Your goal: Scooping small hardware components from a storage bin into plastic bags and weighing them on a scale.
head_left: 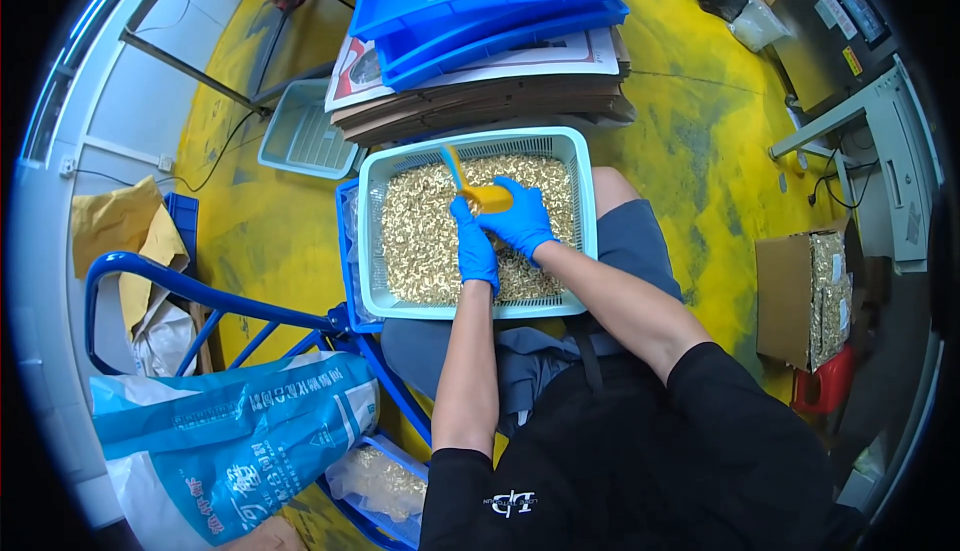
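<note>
Both my hands wear blue gloves and meet above a pale plastic basket filled with small gold-coloured metal parts. An orange scoop with a light blue handle is tilted over the parts, its handle pointing away and slightly left. My right hand is closed around the scoop's right side. From the near left, my left hand has its fingers closed against the scoop's edge. The gloves hide part of the scoop, and its contents cannot be made out well.
Stacked blue trays rest on flattened cardboard beyond the basket. An empty pale basket lies far left. Near left are a blue tubular frame and a blue-white sack. On the right stands a cardboard box with bagged parts.
</note>
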A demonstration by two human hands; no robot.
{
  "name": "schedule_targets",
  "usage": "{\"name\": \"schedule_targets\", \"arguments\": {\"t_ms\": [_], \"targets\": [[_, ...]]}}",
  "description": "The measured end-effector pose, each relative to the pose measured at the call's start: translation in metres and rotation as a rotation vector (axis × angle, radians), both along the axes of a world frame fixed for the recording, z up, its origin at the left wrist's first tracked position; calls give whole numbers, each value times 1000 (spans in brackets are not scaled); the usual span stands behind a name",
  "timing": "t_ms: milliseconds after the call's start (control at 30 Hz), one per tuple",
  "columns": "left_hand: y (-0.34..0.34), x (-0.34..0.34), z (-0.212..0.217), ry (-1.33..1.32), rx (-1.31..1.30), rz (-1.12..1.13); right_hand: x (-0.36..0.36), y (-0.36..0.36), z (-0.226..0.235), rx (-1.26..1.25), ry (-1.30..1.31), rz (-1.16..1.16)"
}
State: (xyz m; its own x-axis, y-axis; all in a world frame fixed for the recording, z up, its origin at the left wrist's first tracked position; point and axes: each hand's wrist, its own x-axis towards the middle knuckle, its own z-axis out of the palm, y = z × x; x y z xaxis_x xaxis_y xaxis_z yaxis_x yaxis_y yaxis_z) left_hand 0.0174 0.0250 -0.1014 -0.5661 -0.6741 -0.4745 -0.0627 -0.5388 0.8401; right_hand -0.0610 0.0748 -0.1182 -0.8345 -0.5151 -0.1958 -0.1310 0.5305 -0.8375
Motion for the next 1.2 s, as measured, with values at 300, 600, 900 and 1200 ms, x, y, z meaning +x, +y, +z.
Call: {"name": "schedule_targets", "arguments": {"t_ms": [300,600,900,1200], "targets": [[-30,69,-19,-771,-926,-46,-21,31,6,-638,-682,-196],[-5,71,-48,-1049,-821,-97,-1,54,29,91,375,4],[26,51,-60,-922,-769,91,47,44,25,115,290,35],[15,42,-44,-526,-660,79,53,22,11,21,38,-64]]}}
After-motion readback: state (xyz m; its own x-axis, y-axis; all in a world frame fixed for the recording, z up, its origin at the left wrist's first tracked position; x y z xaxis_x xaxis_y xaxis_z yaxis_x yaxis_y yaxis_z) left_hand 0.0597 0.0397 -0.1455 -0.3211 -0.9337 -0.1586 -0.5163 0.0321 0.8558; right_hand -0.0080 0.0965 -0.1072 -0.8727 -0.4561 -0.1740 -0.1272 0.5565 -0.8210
